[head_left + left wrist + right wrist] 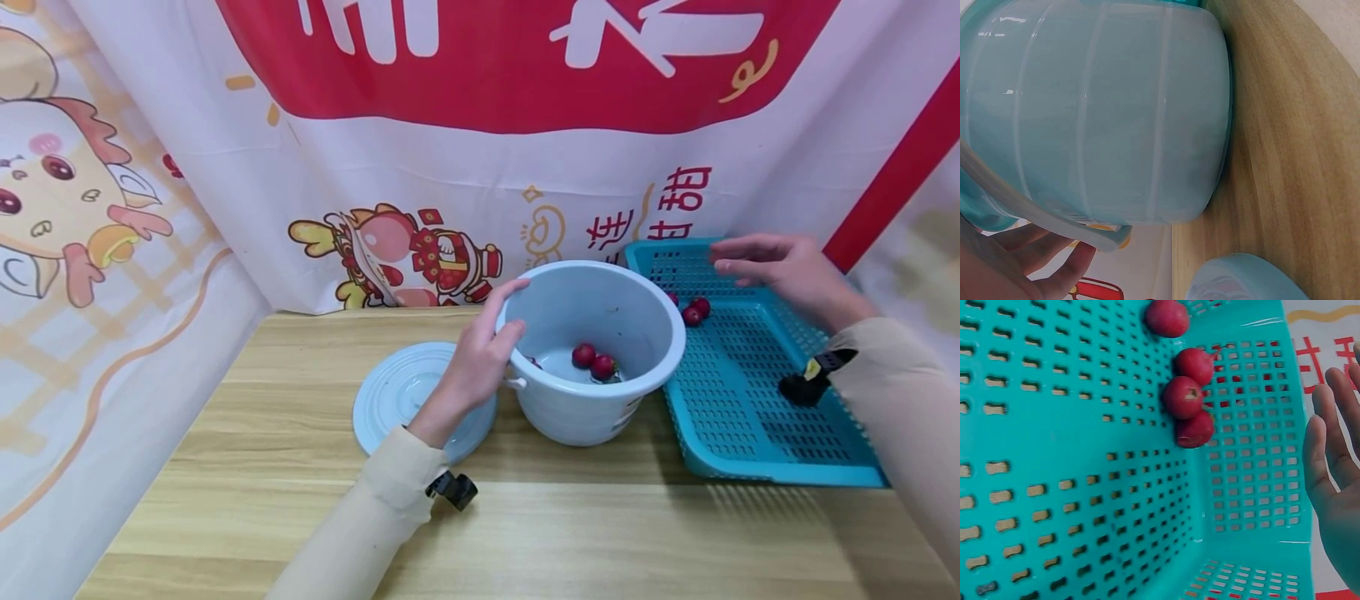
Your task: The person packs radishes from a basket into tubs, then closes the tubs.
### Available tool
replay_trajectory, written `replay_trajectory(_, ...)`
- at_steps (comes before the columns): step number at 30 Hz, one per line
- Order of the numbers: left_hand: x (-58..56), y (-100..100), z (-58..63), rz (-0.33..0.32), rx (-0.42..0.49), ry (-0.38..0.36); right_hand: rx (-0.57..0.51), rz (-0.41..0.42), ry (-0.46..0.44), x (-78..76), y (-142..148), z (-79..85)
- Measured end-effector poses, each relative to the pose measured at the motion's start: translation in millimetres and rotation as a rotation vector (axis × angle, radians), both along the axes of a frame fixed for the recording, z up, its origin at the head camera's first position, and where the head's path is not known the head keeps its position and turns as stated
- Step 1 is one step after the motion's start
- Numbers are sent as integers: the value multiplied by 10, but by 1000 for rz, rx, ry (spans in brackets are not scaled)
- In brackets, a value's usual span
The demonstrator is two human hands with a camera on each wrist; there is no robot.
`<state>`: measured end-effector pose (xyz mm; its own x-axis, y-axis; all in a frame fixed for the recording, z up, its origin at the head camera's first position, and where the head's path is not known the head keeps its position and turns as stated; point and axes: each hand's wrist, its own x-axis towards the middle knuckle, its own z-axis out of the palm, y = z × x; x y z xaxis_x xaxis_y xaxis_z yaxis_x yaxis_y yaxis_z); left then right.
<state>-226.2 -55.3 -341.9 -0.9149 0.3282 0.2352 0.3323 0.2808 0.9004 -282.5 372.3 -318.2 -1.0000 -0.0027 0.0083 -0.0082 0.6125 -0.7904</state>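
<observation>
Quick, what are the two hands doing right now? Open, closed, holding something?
Left hand: closed, holding the pale blue bucket at its edge.
Right hand: open, holding nothing, near the teal basket.

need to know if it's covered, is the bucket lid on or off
Off. The lid lies flat on the table beside the bucket, whose uncovered top shows red radishes inside.

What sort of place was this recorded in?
Probably a makeshift indoor filming booth, judging by the cartoon-printed cloth around the back and sides of the wood-grain table, and the black device at each wrist.
</observation>
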Motion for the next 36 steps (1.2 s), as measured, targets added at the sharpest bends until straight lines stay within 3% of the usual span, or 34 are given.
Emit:
replay_trajectory(25,-27,-2,-9,-13,6,-11,75,53,-275,-181,28,-409)
replay_trajectory(36,-27,-1,-1,-8,-3,-13,191,98,-269,-216,-18,-441)
